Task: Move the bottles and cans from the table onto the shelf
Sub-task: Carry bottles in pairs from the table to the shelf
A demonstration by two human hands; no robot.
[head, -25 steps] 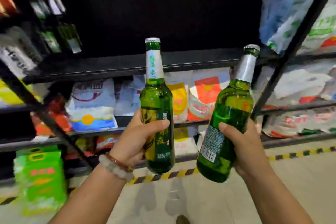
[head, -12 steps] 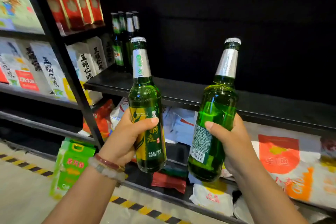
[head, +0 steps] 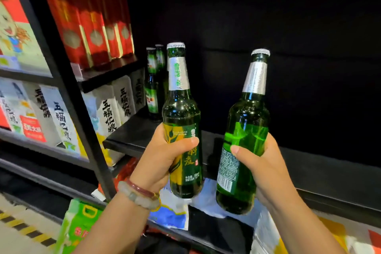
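We had a green beer bottle in each hand, and neither had reached the black shelf yet. Our left hand was wrapped around the labelled belly of the left bottle, thumb across the front, holding it upright with its base hanging just in front of the shelf's front edge and below the board. Our right hand was clamped on the right bottle the same way, that one tilted a little, neck leaning right, its base also lower than the shelf. At the far left end of the shelf a small group of shelved bottles already stood upright against the back, so we judged part of the job done. The rest of the shelf, to the right of that group, showed only dark board. We judged both bottles needed lifting over the edge and setting down beside the standing group. The table was out of view, so we could not tell how many bottles or cans remained there
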